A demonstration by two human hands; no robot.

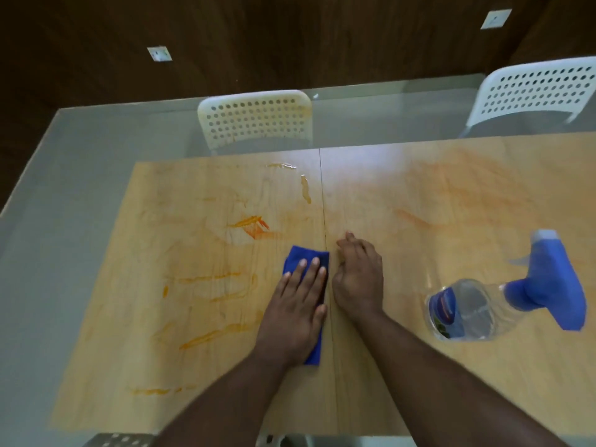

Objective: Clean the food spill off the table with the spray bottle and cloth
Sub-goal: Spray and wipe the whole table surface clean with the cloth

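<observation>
Blue cloth (306,262) sits centre frame on the wooden table (419,195), and the left hand (298,304) lies flat on top, fingers straight, pressing it down. Just right of it, the right hand (358,275) rests on the wood, fingers loosely curled, holding nothing. Orange spill streaks (251,225) smear the left half. At right, well apart, the spray bottle (503,295) stands alone. Two white chairs (254,119) line the upper edge.

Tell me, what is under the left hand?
The folded blue cloth lies under the left hand, whose straight fingers press it onto the table. Any spill beneath the cloth is covered and cannot be seen.
</observation>
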